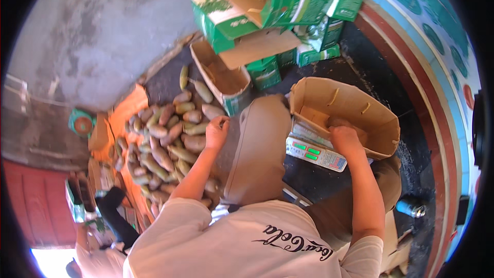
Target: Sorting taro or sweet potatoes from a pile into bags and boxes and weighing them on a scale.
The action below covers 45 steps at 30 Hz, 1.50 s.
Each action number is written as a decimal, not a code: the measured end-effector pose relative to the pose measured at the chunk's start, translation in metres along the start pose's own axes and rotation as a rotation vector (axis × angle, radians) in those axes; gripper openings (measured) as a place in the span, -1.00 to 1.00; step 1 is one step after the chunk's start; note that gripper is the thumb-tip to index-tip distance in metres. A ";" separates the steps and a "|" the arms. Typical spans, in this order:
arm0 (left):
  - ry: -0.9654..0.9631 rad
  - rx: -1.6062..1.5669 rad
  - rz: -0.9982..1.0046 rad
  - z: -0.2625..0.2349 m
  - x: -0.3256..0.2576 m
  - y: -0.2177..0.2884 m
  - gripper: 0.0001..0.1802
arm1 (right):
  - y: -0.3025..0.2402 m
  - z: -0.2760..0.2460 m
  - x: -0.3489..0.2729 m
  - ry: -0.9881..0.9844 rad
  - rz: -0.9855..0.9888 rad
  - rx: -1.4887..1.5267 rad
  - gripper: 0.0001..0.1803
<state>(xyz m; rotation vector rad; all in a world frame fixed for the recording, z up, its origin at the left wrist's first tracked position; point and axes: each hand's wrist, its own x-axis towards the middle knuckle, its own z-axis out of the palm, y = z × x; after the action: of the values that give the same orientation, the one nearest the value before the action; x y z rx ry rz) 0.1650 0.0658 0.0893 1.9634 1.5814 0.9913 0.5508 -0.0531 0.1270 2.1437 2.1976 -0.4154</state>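
We see a blue can (410,208) right of our right hand (345,135) and a round green thing (82,123) left of our left hand (216,133).

The brown box (355,116) is matt cardboard, the scale (316,155) smooth plastic, the trousers (262,149) matt cloth.

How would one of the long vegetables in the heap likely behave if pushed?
The vegetables would probably roll sideways, being rounded. They seem stiff, since none visibly sags. Pushing one might shift its neighbours, as they lie heaped together.
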 end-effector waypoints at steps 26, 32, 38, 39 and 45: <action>-1.043 0.793 -0.851 -0.017 -0.216 -0.131 -0.47 | -0.002 -0.014 -0.002 -0.094 0.068 0.224 -0.68; -0.955 0.842 -0.817 -0.015 -0.219 -0.141 -0.49 | -0.004 -0.017 -0.001 -0.168 0.122 0.257 -0.57; -0.407 0.857 -0.913 -0.037 -0.207 -0.165 -0.43 | -0.012 -0.022 0.002 -0.166 0.157 0.311 -0.54; -0.309 0.870 -1.010 -0.043 -0.203 -0.170 -0.38 | -0.011 -0.023 0.002 -0.196 0.185 0.286 -0.53; -0.205 0.673 -1.286 -0.068 -0.195 -0.205 -0.07 | 0.003 -0.012 0.000 -0.173 0.168 0.371 -0.56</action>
<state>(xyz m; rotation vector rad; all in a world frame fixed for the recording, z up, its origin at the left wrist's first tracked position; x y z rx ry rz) -0.0390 -0.0757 -0.0632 0.8105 2.5898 -0.2836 0.5554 -0.0501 0.1381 2.3333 1.9509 -1.0241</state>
